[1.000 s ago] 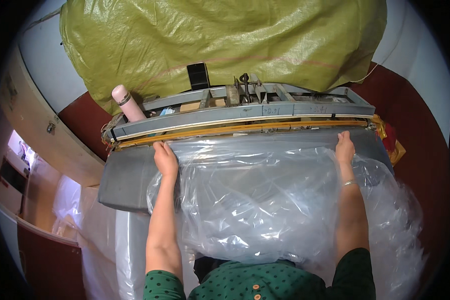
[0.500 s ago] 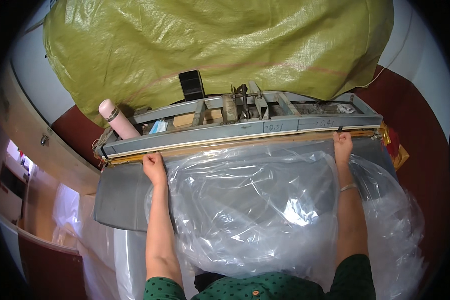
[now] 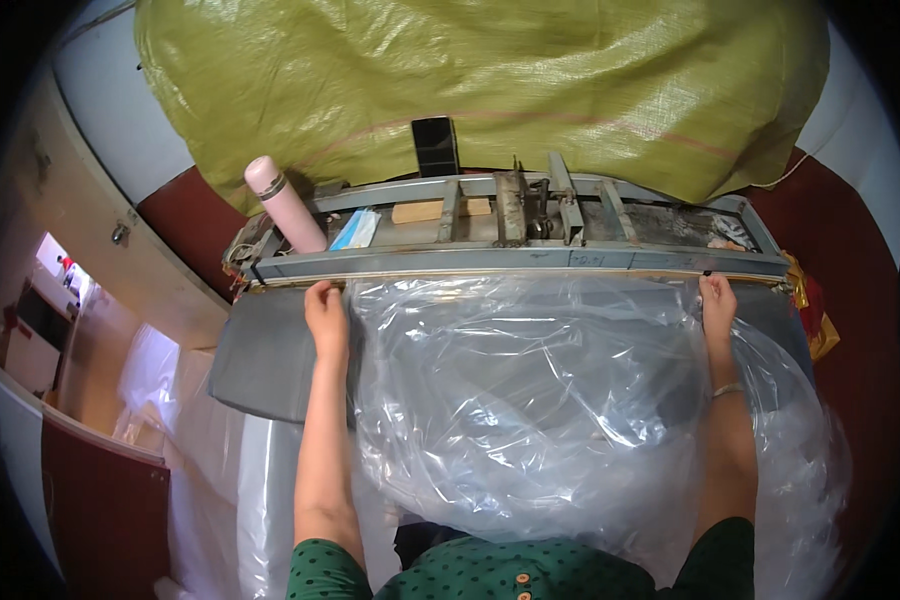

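A large sheet of clear plastic film [image 3: 510, 400] spreads over a grey padded surface [image 3: 270, 350] in front of me. Its far edge runs along the foot of a grey metal frame [image 3: 420, 262], which lies across the bench. My left hand [image 3: 327, 318] is closed in a pinch at the film's far left corner, close to the frame. At the film's far right corner, my right hand [image 3: 718, 305] pinches it too, just below a small black mark on the frame. The fingertips partly hide the film's corners.
A pink flask [image 3: 288, 210] leans inside the frame's left end beside a blue and white packet [image 3: 355, 230]. Behind stands a black phone [image 3: 435, 146] before a yellow-green woven sheet [image 3: 490, 80]. A metal linkage [image 3: 540, 210] rises mid-frame. At left is a door [image 3: 130, 220].
The metal frame has come down toward the film, and the wooden strip beneath it is now mostly covered. The whole view has shifted a little; both hands keep their pinch.
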The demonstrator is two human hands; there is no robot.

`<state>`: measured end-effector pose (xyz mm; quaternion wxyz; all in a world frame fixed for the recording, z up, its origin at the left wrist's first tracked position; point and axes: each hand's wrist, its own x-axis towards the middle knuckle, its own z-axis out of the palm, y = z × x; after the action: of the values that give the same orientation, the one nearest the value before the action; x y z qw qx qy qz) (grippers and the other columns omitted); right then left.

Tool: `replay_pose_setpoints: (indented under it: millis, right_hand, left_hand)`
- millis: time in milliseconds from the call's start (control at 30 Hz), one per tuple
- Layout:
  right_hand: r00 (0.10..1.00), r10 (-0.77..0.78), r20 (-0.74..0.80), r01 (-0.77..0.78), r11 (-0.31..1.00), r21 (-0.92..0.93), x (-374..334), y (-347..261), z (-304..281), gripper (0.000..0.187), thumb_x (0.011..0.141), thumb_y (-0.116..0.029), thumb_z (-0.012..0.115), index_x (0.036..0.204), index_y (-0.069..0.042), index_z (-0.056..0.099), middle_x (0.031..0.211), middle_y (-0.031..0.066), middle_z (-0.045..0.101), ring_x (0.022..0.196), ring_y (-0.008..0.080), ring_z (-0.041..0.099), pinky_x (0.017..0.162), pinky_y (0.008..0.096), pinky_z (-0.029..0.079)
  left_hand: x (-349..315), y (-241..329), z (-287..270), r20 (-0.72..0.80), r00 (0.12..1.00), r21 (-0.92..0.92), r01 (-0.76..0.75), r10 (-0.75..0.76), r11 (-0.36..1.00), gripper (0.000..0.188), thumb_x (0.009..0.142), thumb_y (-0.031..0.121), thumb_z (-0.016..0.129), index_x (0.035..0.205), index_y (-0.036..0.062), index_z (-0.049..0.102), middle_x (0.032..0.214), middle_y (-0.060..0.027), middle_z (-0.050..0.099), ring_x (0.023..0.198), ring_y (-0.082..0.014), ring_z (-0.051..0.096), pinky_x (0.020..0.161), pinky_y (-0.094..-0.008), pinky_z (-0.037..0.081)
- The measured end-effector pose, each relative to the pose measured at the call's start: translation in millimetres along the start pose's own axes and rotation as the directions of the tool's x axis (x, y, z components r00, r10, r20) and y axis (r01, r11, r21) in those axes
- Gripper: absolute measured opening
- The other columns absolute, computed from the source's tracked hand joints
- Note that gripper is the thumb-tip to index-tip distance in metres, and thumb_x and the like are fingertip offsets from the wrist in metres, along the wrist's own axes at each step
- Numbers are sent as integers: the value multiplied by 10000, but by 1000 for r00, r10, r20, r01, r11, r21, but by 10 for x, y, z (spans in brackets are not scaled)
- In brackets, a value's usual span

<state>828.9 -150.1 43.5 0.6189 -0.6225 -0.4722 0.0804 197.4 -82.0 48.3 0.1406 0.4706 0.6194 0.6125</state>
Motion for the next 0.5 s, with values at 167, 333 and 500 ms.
replay_pose_setpoints:
  millis: [167,333,500]
  right_hand:
    - [932,-351,90,363,902,-232,-521,-813,-281,165,803,-93,596,714,33,536,613,80,507,562,142,474,548,279,388]
    - [948,-290,130,315,801,-510,-1311,-596,-1245,280,767,-27,576,559,-17,388,532,70,355,496,170,366,481,323,282]
    - [777,559,290,-96,560,-823,-2036,467,-2294,126,743,-73,571,643,-15,519,634,110,491,622,226,501,573,363,383]
  left_hand:
    - [-359,239,-391,285,926,507,-365,247,781,235,774,189,622,867,-18,560,923,-183,574,951,-347,487,816,-410,393]
    - [-764,343,-384,365,929,-21,-54,58,998,130,816,126,599,788,21,528,700,-14,531,618,-139,498,566,-284,416]
    - [-1305,1165,-270,761,646,-342,467,-51,815,233,905,231,508,1024,34,547,648,24,489,511,-45,384,454,-171,294]
